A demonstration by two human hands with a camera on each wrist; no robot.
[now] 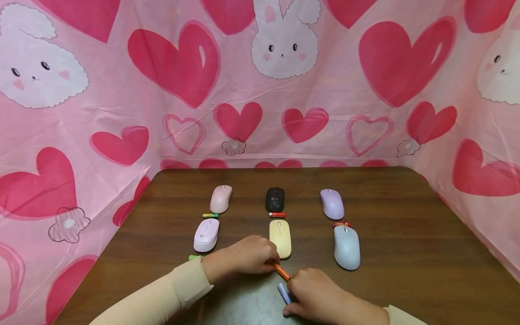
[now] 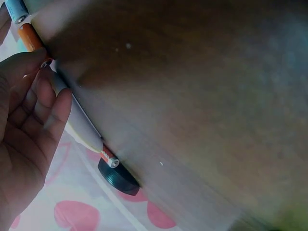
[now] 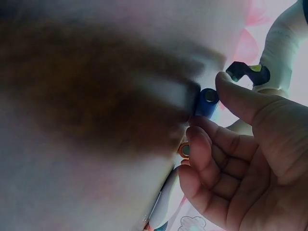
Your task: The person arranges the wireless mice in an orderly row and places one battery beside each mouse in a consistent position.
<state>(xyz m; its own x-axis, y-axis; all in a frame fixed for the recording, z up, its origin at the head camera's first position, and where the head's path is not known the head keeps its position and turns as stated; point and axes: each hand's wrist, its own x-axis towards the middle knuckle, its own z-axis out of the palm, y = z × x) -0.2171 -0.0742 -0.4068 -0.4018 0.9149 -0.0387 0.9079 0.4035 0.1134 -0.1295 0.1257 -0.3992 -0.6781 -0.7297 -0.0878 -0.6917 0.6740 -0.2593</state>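
My left hand pinches the far end of an orange battery between thumb and index finger, just in front of a yellow computer mouse. At the battery's near end is my right hand, its fingers loosely bent and its thumb held apart. Lying on the table, a blue battery has its near end between the right thumb and index finger. The right wrist view shows that blue battery end-on, and the orange battery's end beside the fingertips.
Farther back on the wooden table stand pink, black, purple, pale pink and grey mice. Batteries lie between the rows: green-gold and red. A green item shows beside the left wrist.
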